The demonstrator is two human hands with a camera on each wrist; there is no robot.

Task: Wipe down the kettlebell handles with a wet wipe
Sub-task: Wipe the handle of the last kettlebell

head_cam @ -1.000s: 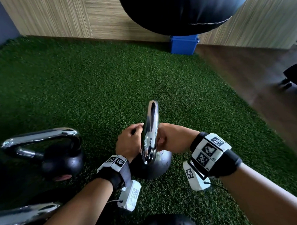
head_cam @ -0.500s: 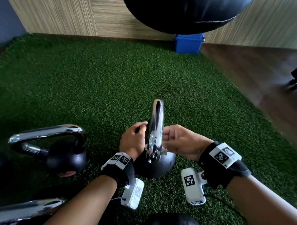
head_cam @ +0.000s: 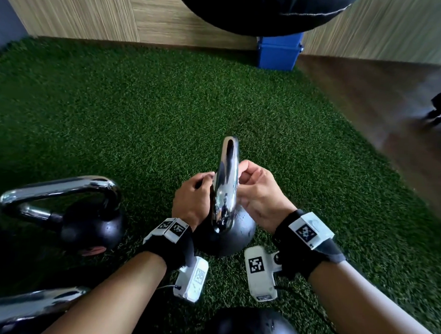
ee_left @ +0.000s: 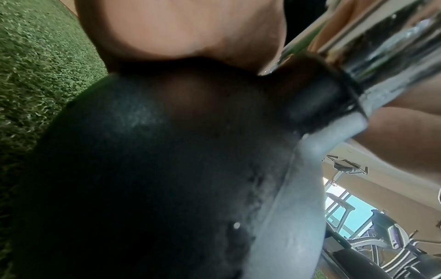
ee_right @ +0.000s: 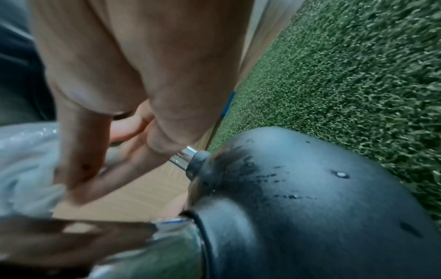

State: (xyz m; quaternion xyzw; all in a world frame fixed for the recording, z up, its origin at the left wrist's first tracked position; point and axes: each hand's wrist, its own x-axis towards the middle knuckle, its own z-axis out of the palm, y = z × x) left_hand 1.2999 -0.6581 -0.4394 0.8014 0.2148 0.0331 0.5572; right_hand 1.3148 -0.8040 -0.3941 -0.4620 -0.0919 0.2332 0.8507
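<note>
A black kettlebell point(head_cam: 239, 237) stands on the green turf point(head_cam: 141, 107) with its chrome handle point(head_cam: 226, 177) edge-on to me. My left hand point(head_cam: 193, 196) grips the handle from the left, fingers curled. My right hand point(head_cam: 257, 193) is against the handle's right side, fingers curled. In the right wrist view its fingers pinch a pale, crumpled wet wipe point(ee_right: 26, 162) beside the wet black kettlebell body point(ee_right: 310, 198). The left wrist view shows the kettlebell body point(ee_left: 167, 169) close up, the chrome handle point(ee_left: 386, 49) at upper right, and the left hand's point(ee_left: 179, 30) palm above.
A second kettlebell point(head_cam: 90, 226) lies at my left, and another chrome handle point(head_cam: 26, 307) shows at bottom left. A black ball shape point(head_cam: 253, 327) is near my body. A blue box point(head_cam: 278, 53) and a hanging black bag point(head_cam: 259, 9) are ahead. Wooden floor point(head_cam: 393, 111) borders the turf at right.
My right hand has turned and moved up along the right side of the handle, closing in on it. My left hand keeps its hold in the same place.
</note>
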